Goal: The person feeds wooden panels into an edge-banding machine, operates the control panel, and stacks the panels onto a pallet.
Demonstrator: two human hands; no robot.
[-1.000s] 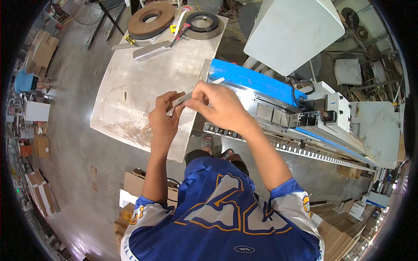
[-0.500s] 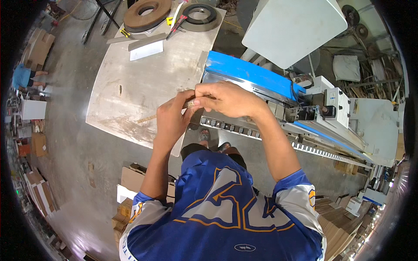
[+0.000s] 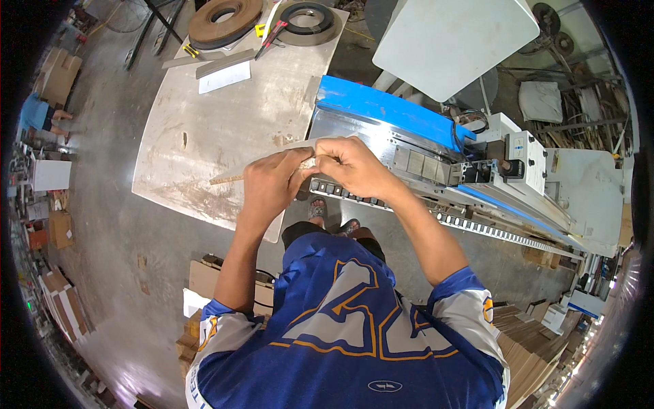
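Observation:
Both my hands are over the right edge of the worktable, beside the blue-covered machine, closed on a narrow board strip (image 3: pixel 227 180) with a speckled, raw-looking edge. My left hand (image 3: pixel 271 178) wraps round the middle of the strip, whose far left end sticks out past the knuckles above the tabletop. My right hand (image 3: pixel 351 165) pinches the strip's right end, fingers curled and thumb close to the left hand's fingertips. The fingers hide much of the strip.
The pale worktable (image 3: pixel 204 129) carries brown edging rolls (image 3: pixel 225 19), a black roll (image 3: pixel 306 18), red-handled pliers (image 3: pixel 272 37), grey strips (image 3: pixel 225 64) and white paper (image 3: pixel 225 78). The blue-covered machine (image 3: pixel 388 109) with a roller track (image 3: pixel 477 228) runs right. Another person (image 3: pixel 37 114) is far left.
The strip has been tilted between my hands, so more of its pale face and speckled edge shows. My right hand has turned and shifted slightly right, fingers more curled.

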